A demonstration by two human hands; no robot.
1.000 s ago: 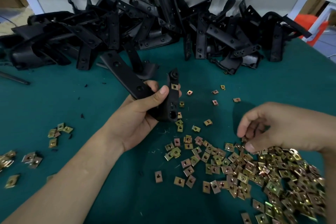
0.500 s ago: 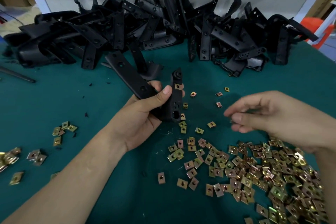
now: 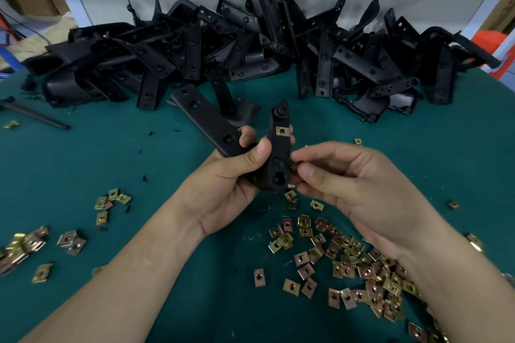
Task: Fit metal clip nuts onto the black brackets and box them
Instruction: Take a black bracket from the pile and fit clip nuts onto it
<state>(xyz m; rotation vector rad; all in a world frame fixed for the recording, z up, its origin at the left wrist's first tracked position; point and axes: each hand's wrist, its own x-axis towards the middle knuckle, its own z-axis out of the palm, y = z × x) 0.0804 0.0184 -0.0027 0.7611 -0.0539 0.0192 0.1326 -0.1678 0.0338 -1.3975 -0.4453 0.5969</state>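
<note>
At centre frame, left hand (image 3: 223, 175) grips one black bracket (image 3: 278, 153) at its bend, thumb across the front, fingers curled behind it; long arm of the bracket points toward upper left, short arm stands roughly upright. One clip nut (image 3: 281, 130) already sits on the upper part of the upright arm: brass-coloured, squarish, hole in the middle. Right hand (image 3: 348, 181) is just right of the bracket, thumb and forefinger pinched on a second clip nut (image 3: 294, 166) held at the edge of the arm's lower part, beside two open holes; other fingers loosely curled. Whether this nut touches the bracket edge: cannot tell. Judgement: this bracket roughly half fitted, second nut not yet seated. Whole task looks early: large heap of brackets (image 3: 250, 50) across the top of frame, none visibly carrying nuts; loose clip nuts (image 3: 362, 264) lie thick at lower right, smaller scatter (image 3: 28, 245) at lower left, all on green table cover (image 3: 83, 153). No box in view, so boxing cannot be assessed. Held bracket: matte black, angled, moulded look, round holes along both arms
</note>
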